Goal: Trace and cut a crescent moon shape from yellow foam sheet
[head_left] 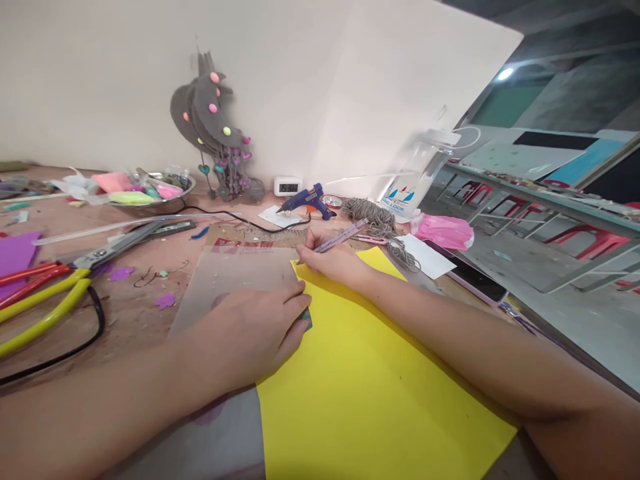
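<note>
Both hands work: right hand grips a pen pointing lower-left, left hand presses flat on yellow sheet.

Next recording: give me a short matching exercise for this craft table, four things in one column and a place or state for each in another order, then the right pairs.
Things
1. pen
2. yellow sheet
3. glue gun
4. scissors

Places or states
A. lying at the left of the table, untouched
B. held in the right hand, tip at the sheet's far edge
C. resting near the wall, beside a small clock
D. flat under both forearms, with the left hand pressing at its left edge

Pairs: 1-B, 2-D, 3-C, 4-A
</note>
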The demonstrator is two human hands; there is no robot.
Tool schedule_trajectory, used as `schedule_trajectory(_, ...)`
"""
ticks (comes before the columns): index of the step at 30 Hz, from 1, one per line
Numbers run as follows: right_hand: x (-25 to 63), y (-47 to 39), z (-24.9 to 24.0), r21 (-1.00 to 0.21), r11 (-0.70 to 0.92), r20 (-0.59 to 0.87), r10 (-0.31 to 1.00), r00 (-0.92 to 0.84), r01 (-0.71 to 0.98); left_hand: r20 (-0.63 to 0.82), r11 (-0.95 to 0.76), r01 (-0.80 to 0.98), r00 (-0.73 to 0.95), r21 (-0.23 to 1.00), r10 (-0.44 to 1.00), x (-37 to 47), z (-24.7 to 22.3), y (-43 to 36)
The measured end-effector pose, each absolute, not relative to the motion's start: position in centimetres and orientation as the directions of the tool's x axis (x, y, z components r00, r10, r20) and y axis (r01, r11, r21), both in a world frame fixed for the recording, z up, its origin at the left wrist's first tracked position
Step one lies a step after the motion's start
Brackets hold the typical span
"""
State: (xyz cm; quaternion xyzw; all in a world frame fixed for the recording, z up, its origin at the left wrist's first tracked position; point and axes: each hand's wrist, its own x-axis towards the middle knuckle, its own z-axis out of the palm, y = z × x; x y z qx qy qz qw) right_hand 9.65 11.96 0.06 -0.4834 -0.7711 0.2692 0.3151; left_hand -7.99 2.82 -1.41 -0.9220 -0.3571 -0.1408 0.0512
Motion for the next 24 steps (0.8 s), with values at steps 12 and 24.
schedule_trajectory(12,9.44,12.24,-0.17,-0.636,0.474,0.312,0.88,-0.359,0.609,0.324,-0.746,0.666,0.709,-0.016,0.627,-8.17,-1.51,2.81)
schedule_trajectory(24,9.52,12.21,-0.1,-0.673,0.48,0.298,0.872,-0.388,0.563,0.31,-0.737,0.676,0.7,0.003,0.644,-8.11,-1.4,2.76)
